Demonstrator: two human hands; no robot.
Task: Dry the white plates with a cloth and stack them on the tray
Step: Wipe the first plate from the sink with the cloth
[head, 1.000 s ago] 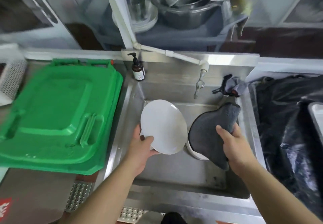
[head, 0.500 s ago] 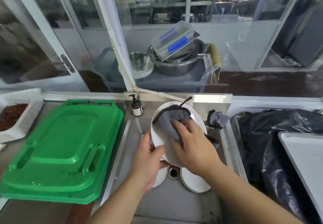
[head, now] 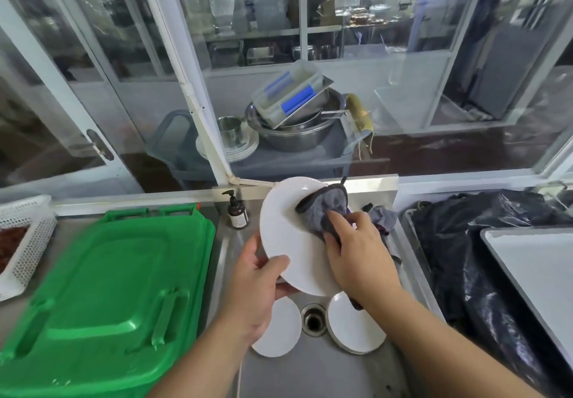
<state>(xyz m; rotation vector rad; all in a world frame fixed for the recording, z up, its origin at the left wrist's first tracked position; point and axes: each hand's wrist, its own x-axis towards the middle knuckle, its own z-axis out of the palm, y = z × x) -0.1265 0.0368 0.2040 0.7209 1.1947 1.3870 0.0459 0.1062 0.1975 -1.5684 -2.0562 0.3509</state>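
My left hand (head: pixel 254 283) grips the lower left rim of a white plate (head: pixel 285 230), held tilted above the steel sink (head: pixel 310 376). My right hand (head: pixel 359 258) presses a grey cloth (head: pixel 325 211) against the plate's upper right face. Down in the sink lie a white plate (head: pixel 279 332) left of the drain (head: pixel 313 320) and a small stack of white plates (head: pixel 353 329) right of it. A pale tray (head: pixel 533 270) sits at the far right on black plastic.
A green bin lid (head: pixel 105 298) covers the counter to the left, with a white basket (head: pixel 24 242) beyond it. A brown pump bottle (head: pixel 237 214) stands at the sink's back left corner. Black plastic sheeting (head: pixel 459 258) lies to the right of the sink. A window stands behind.
The plate has risen from the sink and the cloth has come onto its face. Over the last half second my right hand slid the cloth toward the plate's upper right.
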